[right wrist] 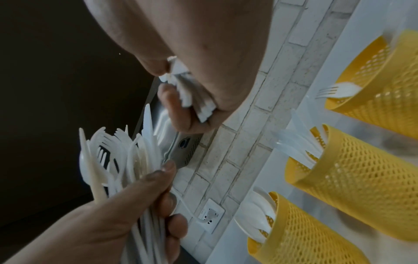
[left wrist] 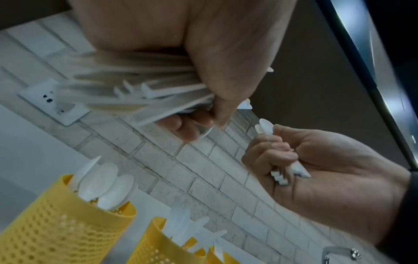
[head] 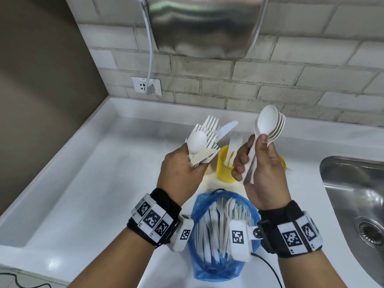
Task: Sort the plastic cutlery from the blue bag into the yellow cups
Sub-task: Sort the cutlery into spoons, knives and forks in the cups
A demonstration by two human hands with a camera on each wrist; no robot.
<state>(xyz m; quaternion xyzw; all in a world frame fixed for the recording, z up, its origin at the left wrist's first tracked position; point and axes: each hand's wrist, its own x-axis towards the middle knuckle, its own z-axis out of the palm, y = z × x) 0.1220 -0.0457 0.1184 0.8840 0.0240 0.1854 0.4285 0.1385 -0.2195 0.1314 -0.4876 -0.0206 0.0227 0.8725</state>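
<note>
My left hand (head: 182, 173) grips a mixed bundle of white cutlery (head: 207, 140) above the counter: forks, a knife and a spoon, fanned upward. My right hand (head: 259, 163) holds a nested stack of white spoons (head: 268, 123) upright beside it. Below the wrists the blue bag (head: 207, 265) stands open with several more pieces inside. Behind the hands a yellow cup (head: 223, 169) holds knives. In the right wrist view three perforated yellow cups stand in a row: one with a fork (right wrist: 373, 92), one with knives (right wrist: 353, 178), one with spoons (right wrist: 305, 232).
A steel sink (head: 353, 194) is set into the white counter (head: 104, 173) at the right. A metal hand dryer (head: 203, 26) hangs on the brick wall, its cord plugged into a socket (head: 146, 86). A black cable (head: 268, 265) trails by the bag.
</note>
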